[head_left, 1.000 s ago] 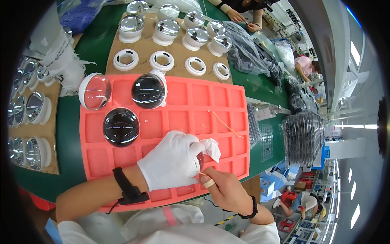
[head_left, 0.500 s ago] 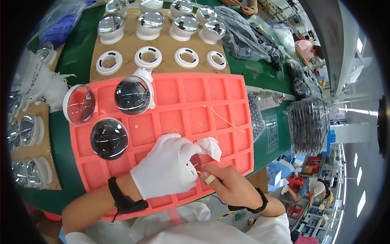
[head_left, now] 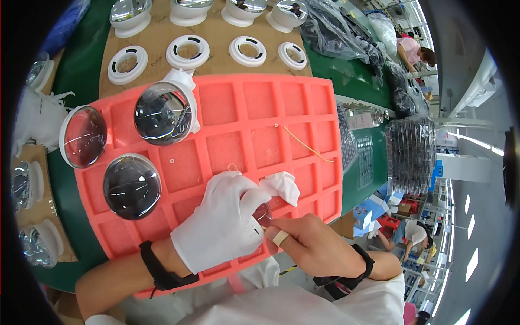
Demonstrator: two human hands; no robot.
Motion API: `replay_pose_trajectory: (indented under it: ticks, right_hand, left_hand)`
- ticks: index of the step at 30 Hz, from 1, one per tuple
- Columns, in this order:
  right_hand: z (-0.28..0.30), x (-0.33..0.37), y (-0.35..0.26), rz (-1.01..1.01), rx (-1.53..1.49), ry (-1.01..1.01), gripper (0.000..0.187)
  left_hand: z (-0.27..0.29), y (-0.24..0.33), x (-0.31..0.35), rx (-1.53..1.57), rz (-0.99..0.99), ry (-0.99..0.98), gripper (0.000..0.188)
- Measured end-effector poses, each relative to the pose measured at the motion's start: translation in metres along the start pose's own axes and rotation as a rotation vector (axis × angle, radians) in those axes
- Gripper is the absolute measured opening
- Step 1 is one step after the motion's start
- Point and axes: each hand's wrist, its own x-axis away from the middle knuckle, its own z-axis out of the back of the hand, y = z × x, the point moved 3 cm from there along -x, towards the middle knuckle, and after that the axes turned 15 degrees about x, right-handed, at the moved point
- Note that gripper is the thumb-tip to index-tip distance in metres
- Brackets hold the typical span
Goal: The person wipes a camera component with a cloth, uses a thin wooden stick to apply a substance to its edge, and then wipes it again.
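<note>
Both busy now: gloved left hand [head_left: 216, 225] gripping a white part [head_left: 252, 231] above the red tray's [head_left: 261, 128] near side, right hand [head_left: 313, 246] (beige band on one finger) pinching a thin stick [head_left: 265, 229] at it.

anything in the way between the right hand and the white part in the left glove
Nothing visible blocks it: only the tip of a thin stick pinched in the right hand shows between it and the white part. The white cloth lies beyond, not between.
</note>
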Motion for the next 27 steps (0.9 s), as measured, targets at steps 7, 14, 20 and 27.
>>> replay_pose_trajectory:
  ticks: [7, 14, 20, 27]
  right_hand:
    - [-0.003, 0.001, -0.008, -0.108, -0.048, 0.023, 0.034]
    - [-0.009, -0.001, 0.006, -0.111, -0.144, -0.018, 0.035]
    - [-0.007, 0.002, 0.015, -0.037, -0.244, -0.075, 0.032]
    - [-0.002, 0.001, 0.01, -0.096, -0.252, -0.135, 0.032]
  left_hand:
    - [0.002, 0.0, -0.002, 0.029, 0.006, 0.017, 0.059]
    - [0.001, 0.002, -0.002, 0.023, -0.039, 0.043, 0.051]
    - [0.0, 0.0, -0.003, 0.063, -0.041, 0.032, 0.05]
    - [-0.002, 0.006, -0.003, 0.033, -0.036, 0.029, 0.052]
